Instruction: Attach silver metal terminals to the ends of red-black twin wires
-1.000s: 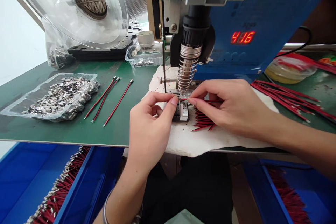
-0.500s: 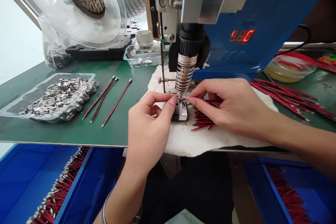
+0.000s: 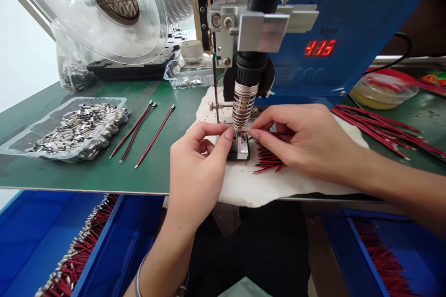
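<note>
Under the spring-wrapped soldering head [image 3: 244, 97] of a blue machine, both hands meet at a small metal fixture [image 3: 242, 146]. My left hand [image 3: 198, 171] is closed in a pinch at the fixture's left side; whatever lies between thumb and forefinger is hidden. From the right, my right hand [image 3: 296, 137] pinches a thin red wire [image 3: 243, 132], whose end reaches the spot beneath the head's tip. The tip itself is partly hidden by the fingers. Beneath my right hand lies a bunch of red-and-black wires [image 3: 268, 160] on a white cloth [image 3: 251, 190].
To the left stand a clear tray [image 3: 80, 130] of small metal sleeves and several capped wires [image 3: 155, 137]. Blue bins [image 3: 101, 246] with wires sit below the table edge. A fume hood [image 3: 149, 14] rises behind. More wires [image 3: 379, 132] lie at right, near a round tub [image 3: 383, 90].
The upper clamp and body of the soldering head have come down, with the spring more squeezed. The red display now reads clearer digits. Both hands have stayed in place.
</note>
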The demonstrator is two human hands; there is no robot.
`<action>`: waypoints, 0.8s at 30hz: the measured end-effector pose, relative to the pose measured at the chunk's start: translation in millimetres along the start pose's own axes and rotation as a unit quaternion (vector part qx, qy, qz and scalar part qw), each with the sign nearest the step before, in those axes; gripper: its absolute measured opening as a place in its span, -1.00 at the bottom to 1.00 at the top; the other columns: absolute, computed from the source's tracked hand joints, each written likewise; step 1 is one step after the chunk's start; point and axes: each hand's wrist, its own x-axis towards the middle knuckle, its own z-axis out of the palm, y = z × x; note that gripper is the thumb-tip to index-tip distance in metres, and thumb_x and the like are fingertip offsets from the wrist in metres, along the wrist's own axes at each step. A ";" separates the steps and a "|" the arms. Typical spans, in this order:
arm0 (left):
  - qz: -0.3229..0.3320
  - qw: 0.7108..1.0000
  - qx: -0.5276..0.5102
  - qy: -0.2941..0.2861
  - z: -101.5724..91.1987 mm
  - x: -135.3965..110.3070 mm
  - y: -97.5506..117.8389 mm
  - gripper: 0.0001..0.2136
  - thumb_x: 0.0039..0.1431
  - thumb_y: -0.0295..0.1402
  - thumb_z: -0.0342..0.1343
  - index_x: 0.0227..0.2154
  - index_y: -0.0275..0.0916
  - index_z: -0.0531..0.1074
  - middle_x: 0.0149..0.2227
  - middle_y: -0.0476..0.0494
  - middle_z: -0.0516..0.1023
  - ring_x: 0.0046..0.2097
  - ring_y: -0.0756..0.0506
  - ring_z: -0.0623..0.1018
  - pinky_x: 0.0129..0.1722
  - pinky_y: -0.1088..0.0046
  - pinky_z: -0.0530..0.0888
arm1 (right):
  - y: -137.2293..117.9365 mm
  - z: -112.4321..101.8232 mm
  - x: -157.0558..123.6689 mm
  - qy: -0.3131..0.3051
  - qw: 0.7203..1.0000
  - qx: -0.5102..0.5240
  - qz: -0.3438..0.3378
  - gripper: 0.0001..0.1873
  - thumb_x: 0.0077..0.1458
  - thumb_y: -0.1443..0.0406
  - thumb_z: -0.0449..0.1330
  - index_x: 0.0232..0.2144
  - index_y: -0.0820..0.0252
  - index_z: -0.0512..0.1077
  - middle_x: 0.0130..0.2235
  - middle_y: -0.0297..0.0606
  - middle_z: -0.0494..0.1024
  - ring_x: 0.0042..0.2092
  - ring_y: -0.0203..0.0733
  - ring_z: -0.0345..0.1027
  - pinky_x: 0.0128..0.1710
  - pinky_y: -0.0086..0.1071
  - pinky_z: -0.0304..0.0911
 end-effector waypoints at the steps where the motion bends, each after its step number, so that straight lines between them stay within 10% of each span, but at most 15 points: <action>1: 0.001 1.000 -0.001 0.000 0.0 0.1 -0.4 -0.82 0.19 -0.16 0.34 -0.33 -0.16 0.61 -0.52 0.00 0.45 -0.54 0.05 0.24 -0.56 0.49 0.14 | 0.1 0.2 -0.1 0.001 1.000 0.001 -0.001 -0.87 0.31 0.26 0.25 -0.30 0.15 0.55 -0.42 -0.37 0.61 -0.45 -0.24 0.44 -0.39 -0.30 0.25; 24: -0.010 1.000 -0.006 0.001 0.6 0.3 -2.5 -0.83 0.19 -0.15 0.34 -0.32 -0.14 0.62 -0.54 0.01 0.45 -0.52 0.06 0.24 -0.55 0.53 0.16 | 0.5 0.3 -0.6 0.000 1.000 0.004 0.001 -0.87 0.31 0.30 0.25 -0.31 0.18 0.55 -0.43 -0.40 0.59 -0.47 -0.30 0.37 -0.39 -0.33 0.19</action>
